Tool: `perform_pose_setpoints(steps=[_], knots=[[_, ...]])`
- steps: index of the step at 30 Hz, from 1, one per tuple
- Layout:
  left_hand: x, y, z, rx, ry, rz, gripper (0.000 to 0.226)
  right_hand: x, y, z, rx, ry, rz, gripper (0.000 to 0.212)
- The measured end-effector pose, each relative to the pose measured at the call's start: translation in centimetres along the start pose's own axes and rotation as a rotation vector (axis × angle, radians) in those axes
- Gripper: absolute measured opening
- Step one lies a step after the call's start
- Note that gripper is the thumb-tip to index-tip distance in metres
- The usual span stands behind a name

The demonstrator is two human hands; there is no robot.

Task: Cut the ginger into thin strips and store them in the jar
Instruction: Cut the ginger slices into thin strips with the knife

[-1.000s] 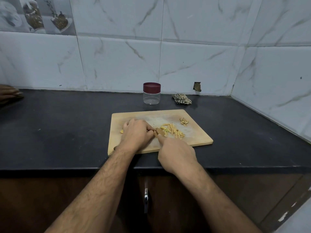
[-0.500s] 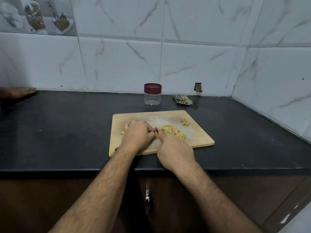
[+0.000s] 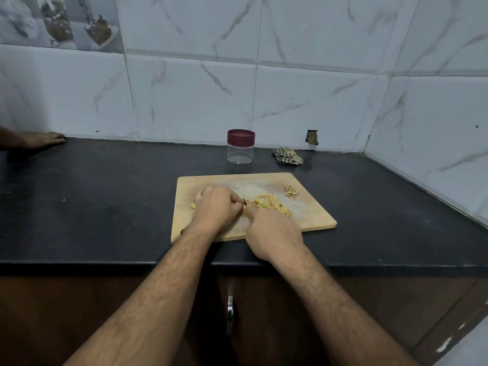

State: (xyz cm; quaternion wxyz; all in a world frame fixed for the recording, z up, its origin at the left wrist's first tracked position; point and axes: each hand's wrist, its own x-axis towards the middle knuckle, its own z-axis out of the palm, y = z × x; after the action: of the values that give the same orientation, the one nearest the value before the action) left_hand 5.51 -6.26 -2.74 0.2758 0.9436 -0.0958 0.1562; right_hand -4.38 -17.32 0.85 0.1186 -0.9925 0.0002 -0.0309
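The left hand (image 3: 215,207) pinches the ginger piece (image 3: 239,205) just beside the knife (image 3: 244,202) gripped by the right hand (image 3: 272,233), so a slip may cut the fingertips (image 3: 235,206).

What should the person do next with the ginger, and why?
Probably make another thin cut. The left hand still pins ginger on the cutting board, the right hand holds a knife beside it, and the strips lie piled while the jar stays lidded.

place: home kitchen | evidence: black countertop (image 3: 105,207), marble-look wall tiles (image 3: 317,107), wooden chopping board (image 3: 311,215), cabinet door handle (image 3: 230,313)
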Motion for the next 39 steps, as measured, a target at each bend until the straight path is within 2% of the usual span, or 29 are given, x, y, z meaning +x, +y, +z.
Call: perform_pose_setpoints(steps=[3, 6, 15, 20, 28, 39], knots=[[0.7, 0.1, -0.1, -0.025, -0.007, -0.046, 0.010, -0.1, 0.0, -0.1, -0.010, -0.002, 0.002, 0.056], [0.9, 0.1, -0.4, -0.038, -0.026, -0.072, 0.015, -0.2, -0.1, -0.2, -0.011, -0.006, 0.003, 0.056], [0.6, -0.3, 0.0, -0.019, 0.032, -0.039, 0.008, -2.5, 0.7, -0.1, -0.037, -0.037, 0.007, 0.061], [0.6, -0.4, 0.1, -0.021, 0.040, -0.031, 0.008, -1.9, 0.9, -0.1, 0.021, 0.040, 0.026, 0.059], [0.9, -0.5, 0.4, -0.026, 0.046, -0.036, 0.007, -0.8, 0.3, 0.4, 0.035, 0.041, 0.009, 0.052], [0.7, -0.6, 0.3, -0.019, 0.040, -0.034, 0.009, -0.1, -1.0, -0.2, -0.086, 0.011, 0.009, 0.051]])
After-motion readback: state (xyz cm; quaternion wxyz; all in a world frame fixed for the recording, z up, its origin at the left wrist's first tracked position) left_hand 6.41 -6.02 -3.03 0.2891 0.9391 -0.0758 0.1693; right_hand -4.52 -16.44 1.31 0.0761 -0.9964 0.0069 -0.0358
